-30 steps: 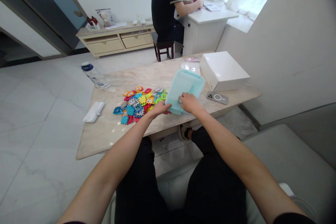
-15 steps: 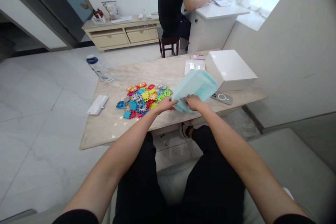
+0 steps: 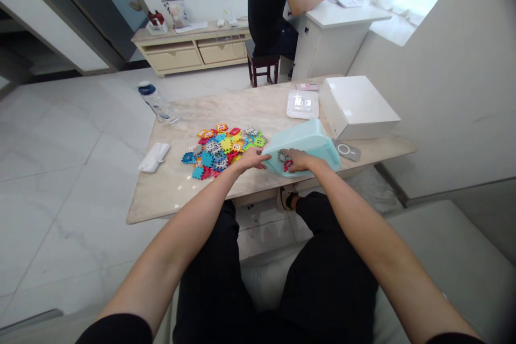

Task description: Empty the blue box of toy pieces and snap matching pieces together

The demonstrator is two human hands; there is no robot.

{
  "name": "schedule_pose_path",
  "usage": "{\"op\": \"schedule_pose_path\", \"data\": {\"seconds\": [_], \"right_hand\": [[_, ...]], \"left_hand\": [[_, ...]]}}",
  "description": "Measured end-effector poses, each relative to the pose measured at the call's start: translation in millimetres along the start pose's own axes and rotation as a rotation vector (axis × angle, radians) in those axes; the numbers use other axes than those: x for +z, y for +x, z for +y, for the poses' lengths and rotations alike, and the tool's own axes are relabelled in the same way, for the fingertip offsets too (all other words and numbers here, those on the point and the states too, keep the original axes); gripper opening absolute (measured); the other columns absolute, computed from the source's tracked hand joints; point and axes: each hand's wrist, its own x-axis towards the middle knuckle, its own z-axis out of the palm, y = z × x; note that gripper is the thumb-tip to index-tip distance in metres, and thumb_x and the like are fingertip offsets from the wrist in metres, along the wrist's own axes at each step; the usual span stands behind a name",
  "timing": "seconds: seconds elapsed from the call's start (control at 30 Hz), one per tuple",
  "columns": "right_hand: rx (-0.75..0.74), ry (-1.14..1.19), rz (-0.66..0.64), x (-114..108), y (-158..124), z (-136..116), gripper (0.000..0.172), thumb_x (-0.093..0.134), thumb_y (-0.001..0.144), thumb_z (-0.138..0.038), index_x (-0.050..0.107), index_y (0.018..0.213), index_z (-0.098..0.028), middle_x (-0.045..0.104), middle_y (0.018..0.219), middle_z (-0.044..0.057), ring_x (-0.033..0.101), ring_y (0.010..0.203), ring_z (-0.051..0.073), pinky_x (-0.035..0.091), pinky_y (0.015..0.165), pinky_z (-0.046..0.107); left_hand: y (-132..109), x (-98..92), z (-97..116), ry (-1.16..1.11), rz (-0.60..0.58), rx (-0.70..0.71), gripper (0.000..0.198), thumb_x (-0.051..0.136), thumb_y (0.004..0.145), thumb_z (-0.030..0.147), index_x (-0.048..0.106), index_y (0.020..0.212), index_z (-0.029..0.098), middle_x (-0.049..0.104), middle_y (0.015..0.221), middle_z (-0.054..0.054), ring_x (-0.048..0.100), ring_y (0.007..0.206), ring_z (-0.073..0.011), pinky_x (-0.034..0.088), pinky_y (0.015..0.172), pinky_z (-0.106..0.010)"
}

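Observation:
A light-blue plastic bin [image 3: 306, 137] lies tipped on its side on the table, its opening turned toward me and the left. My left hand [image 3: 253, 159] grips the bin's left rim between thumb and fingers. Inside the opening, my right hand [image 3: 299, 160] is closed around some plastic building pieces; a red piece [image 3: 287, 165] and a grey piece [image 3: 282, 156] show at its fingertips. Left of the bin, partly behind my left hand, spreads a heap of colourful notched building pieces [image 3: 226, 145], some with window-like grids.
On the marble-look table [image 3: 161, 199] are a water bottle [image 3: 158, 103], a white tissue pack [image 3: 153, 157], a clear plastic box [image 3: 302, 104], a white carton [image 3: 360, 107] and a grey phone [image 3: 349, 151]. A person in black [image 3: 272, 8] sits at a white desk beyond.
The bin has tipped further over, its base lowering toward the table. More of the red and grey pieces shows at my right hand. The view has shifted slightly.

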Motion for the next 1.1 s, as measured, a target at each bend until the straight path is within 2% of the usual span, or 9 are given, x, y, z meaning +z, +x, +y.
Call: {"op": "schedule_pose_path", "data": {"seconds": [0.1, 0.27, 0.47, 0.8, 0.97, 1.1], "right_hand": [[-0.027, 0.047, 0.012, 1.3, 0.7, -2.9, 0.101, 0.093, 0.080, -0.022, 0.048, 0.170, -0.022, 0.066, 0.162, 0.019, 0.068, 0.143, 0.035, 0.054, 0.114, 0.038], [-0.042, -0.018, -0.008, -1.8, 1.7, -7.6, 0.073, 0.089, 0.090, -0.028, 0.060, 0.156, -0.016, 0.075, 0.148, 0.019, 0.075, 0.129, 0.033, 0.055, 0.104, 0.034], [-0.081, -0.011, 0.009, -3.0, 0.4, -5.6, 0.046, 0.087, 0.092, -0.028, 0.072, 0.135, -0.020, 0.077, 0.139, 0.013, 0.075, 0.122, 0.029, 0.055, 0.100, 0.031], [-0.051, -0.009, -0.044, -3.0, 3.0, -6.1, 0.036, 0.090, 0.092, -0.033, 0.077, 0.121, -0.017, 0.083, 0.119, 0.011, 0.076, 0.102, 0.027, 0.048, 0.079, 0.028], [-0.026, -0.049, -0.040, -10.8, -2.7, -10.5, 0.031, 0.084, 0.099, -0.038, 0.080, 0.122, -0.018, 0.083, 0.123, 0.013, 0.076, 0.108, 0.029, 0.048, 0.081, 0.029], [0.032, -0.069, -0.005, -16.9, -6.9, -15.7, 0.036, 0.081, 0.102, -0.041, 0.078, 0.130, -0.019, 0.079, 0.135, 0.017, 0.075, 0.118, 0.032, 0.050, 0.084, 0.031]], "left_hand": [[0.1, -0.5, -0.8, -0.009, -0.003, -0.017, 0.044, 0.092, 0.081, 0.047, 0.080, 0.107, 0.014, 0.084, 0.096, -0.011, 0.083, 0.076, -0.0240, 0.068, 0.071, -0.032], [5.3, 0.1, -5.0, -0.033, 0.041, -0.047, 0.042, 0.088, 0.084, 0.045, 0.076, 0.109, 0.013, 0.084, 0.096, -0.013, 0.083, 0.077, -0.0253, 0.069, 0.074, -0.033], [9.8, 0.0, -8.6, -0.051, 0.069, -0.051, 0.040, 0.089, 0.083, 0.044, 0.072, 0.104, 0.014, 0.084, 0.095, -0.015, 0.084, 0.078, -0.0276, 0.070, 0.072, -0.035], [4.9, 2.6, -1.0, -0.086, 0.102, -0.111, 0.037, 0.089, 0.084, 0.042, 0.068, 0.103, 0.017, 0.084, 0.092, -0.013, 0.086, 0.081, -0.0280, 0.068, 0.073, -0.031], [7.7, 4.4, 1.7, -0.066, 0.122, -0.101, 0.030, 0.083, 0.088, 0.041, 0.072, 0.098, 0.016, 0.084, 0.086, -0.013, 0.086, 0.082, -0.0273, 0.065, 0.072, -0.029], [11.1, 7.9, 6.0, -0.043, 0.153, -0.102, 0.028, 0.079, 0.091, 0.043, 0.072, 0.091, 0.015, 0.083, 0.080, -0.014, 0.085, 0.081, -0.0261, 0.062, 0.071, -0.028]]}}
